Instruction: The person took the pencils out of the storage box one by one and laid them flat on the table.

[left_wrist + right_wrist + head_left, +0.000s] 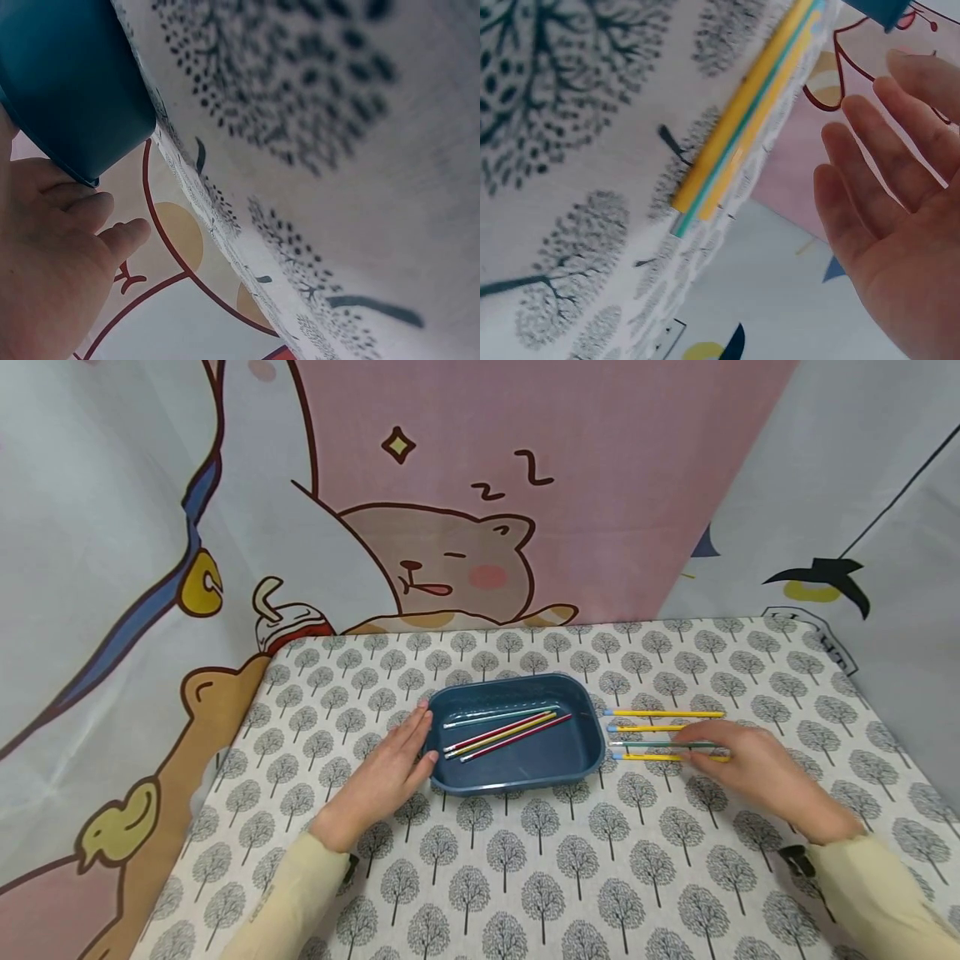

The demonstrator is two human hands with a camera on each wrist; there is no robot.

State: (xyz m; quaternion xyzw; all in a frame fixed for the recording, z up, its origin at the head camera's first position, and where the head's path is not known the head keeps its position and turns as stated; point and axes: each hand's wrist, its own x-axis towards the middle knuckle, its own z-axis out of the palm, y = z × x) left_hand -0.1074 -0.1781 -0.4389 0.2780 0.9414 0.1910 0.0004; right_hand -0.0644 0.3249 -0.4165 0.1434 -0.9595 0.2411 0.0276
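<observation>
Against the tray's edge (517, 787) the left grip (382, 772) lies extended, the right grip (750, 768) spread, empty above pencils (648, 757).

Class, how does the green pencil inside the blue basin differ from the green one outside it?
In the head view, the inside green pencil slants up toward the right, while the outside green pencil lies nearly level. The former shows whole; the right hand partly hides the latter. Both have pale left ends.
</observation>
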